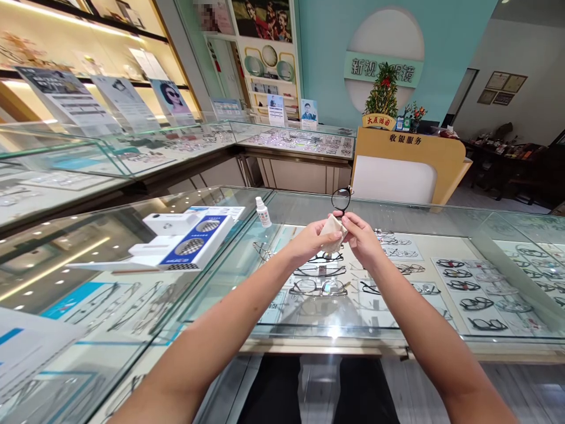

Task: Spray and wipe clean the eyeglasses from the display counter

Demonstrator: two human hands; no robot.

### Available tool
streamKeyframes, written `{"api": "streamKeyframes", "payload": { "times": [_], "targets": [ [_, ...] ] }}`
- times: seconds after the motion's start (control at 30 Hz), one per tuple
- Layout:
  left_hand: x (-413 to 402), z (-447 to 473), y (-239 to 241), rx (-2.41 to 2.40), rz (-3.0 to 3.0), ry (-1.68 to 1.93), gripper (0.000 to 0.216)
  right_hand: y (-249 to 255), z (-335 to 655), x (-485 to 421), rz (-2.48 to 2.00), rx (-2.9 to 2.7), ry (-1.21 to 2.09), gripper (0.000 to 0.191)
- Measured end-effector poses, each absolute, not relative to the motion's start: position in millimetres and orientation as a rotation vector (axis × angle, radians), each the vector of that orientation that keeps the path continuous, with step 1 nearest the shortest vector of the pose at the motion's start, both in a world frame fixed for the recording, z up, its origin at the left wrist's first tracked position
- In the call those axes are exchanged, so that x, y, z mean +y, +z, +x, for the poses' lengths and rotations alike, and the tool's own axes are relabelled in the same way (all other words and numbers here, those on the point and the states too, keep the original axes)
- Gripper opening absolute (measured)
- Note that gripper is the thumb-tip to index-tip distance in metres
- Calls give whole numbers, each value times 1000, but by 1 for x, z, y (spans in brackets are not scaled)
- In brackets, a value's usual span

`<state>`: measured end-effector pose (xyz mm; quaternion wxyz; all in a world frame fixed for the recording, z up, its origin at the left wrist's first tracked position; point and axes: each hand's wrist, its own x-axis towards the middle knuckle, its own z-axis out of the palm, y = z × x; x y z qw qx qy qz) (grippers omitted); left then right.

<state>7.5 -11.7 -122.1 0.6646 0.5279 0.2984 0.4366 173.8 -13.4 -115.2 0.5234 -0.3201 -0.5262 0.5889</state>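
Observation:
Both my hands meet above the glass display counter [304, 209]. A pair of dark round-framed eyeglasses [341, 200] stands on end between them, one lens rising above my fingers. The other lens is hidden by a pale beige cloth [332, 234]. My left hand [315, 238] is closed on this cloth, which is folded around the lower part of the glasses. My right hand [359, 232] pinches the frame near its middle, close to the cloth. A small white bottle [263, 213] stands on the glass to the left of my hands.
Rows of eyeglasses [320, 287] lie inside the counter beneath my arms. White and blue cardboard packaging [194, 241] rests on the glass at left, with a paper sheet [30, 341] nearer me. A yellow cashier desk [408, 162] stands beyond the counter.

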Motion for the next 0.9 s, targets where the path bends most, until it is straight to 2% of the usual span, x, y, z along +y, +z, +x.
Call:
{"api": "streamKeyframes", "payload": {
  "times": [0.3,0.43,0.77,0.9],
  "targets": [
    [-16,8,-120,713,1314,1034,72,-110,174,-16,-761,-1170,1455,46],
    [-21,13,-116,788,1322,1166,77,-111,172,-17,-764,-1177,1436,47],
    [-23,18,-119,880,1342,1368,70,-111,165,-23,-734,-1313,1248,46],
    [-19,15,-117,803,1378,1277,65,-111,170,-19,-722,-1329,1199,45]
  ]
}}
